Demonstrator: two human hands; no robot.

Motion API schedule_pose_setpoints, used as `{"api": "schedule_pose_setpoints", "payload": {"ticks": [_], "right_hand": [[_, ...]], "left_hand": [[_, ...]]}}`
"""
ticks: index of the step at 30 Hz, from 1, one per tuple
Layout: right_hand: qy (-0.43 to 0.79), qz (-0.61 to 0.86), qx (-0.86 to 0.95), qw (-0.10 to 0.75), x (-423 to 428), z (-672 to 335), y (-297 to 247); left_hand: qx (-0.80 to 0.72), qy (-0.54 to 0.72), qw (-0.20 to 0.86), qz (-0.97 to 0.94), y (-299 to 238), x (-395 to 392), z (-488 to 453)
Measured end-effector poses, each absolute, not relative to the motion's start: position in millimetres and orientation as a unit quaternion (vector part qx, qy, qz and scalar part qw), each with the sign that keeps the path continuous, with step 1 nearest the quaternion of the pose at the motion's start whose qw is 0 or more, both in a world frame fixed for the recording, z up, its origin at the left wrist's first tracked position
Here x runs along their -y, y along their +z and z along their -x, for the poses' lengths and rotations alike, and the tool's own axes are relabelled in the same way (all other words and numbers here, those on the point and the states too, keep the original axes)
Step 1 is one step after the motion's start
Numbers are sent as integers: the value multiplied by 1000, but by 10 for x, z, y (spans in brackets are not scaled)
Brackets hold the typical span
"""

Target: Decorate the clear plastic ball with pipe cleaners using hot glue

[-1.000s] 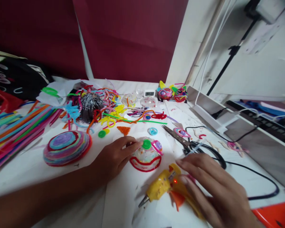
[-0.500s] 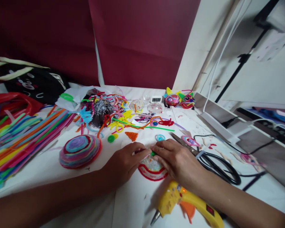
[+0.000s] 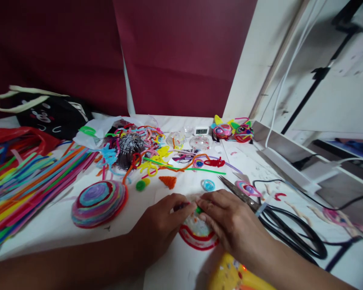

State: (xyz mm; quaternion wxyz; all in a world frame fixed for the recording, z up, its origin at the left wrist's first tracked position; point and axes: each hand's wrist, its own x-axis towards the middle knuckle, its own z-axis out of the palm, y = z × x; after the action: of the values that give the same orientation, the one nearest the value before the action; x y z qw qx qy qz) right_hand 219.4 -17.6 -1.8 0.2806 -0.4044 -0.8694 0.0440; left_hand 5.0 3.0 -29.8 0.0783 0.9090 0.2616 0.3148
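Observation:
Both my hands rest on a small clear dome [image 3: 197,231] rimmed with red pipe cleaner, lying on the white table [image 3: 57,225]. My left hand [image 3: 160,225] lies at its left side, fingers curled against it. My right hand [image 3: 230,223] covers its right side, fingertips pressing a small green coil [image 3: 198,210] on top. The yellow glue gun [image 3: 236,278] lies at the bottom edge, just below my right wrist. Neither hand touches it.
A multicoloured coiled disc [image 3: 98,201] sits to the left, with a big spread of pipe cleaners [image 3: 21,181] beyond. Black-handled scissors [image 3: 275,223] lie to the right. A tangle of pipe cleaner scraps [image 3: 139,145], an orange cone [image 3: 168,181], a small clock [image 3: 201,131] and finished figures [image 3: 234,131] stand farther back.
My right hand left the glue gun and moved up onto the dome beside my left hand. The view shifted, so the glue gun slid to the bottom edge.

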Motion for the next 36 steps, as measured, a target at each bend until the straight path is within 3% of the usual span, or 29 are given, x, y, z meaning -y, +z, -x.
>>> {"api": "schedule_pose_setpoints", "payload": {"ticks": [10, 36], "right_hand": [[-12, 375, 871, 316, 171, -2176, -72], [4, 392, 873, 290, 208, -2203, -125]], "left_hand": [[-293, 330, 100, -892, -338, 13, -45], [-304, 337, 144, -880, -393, 13, -34]]}}
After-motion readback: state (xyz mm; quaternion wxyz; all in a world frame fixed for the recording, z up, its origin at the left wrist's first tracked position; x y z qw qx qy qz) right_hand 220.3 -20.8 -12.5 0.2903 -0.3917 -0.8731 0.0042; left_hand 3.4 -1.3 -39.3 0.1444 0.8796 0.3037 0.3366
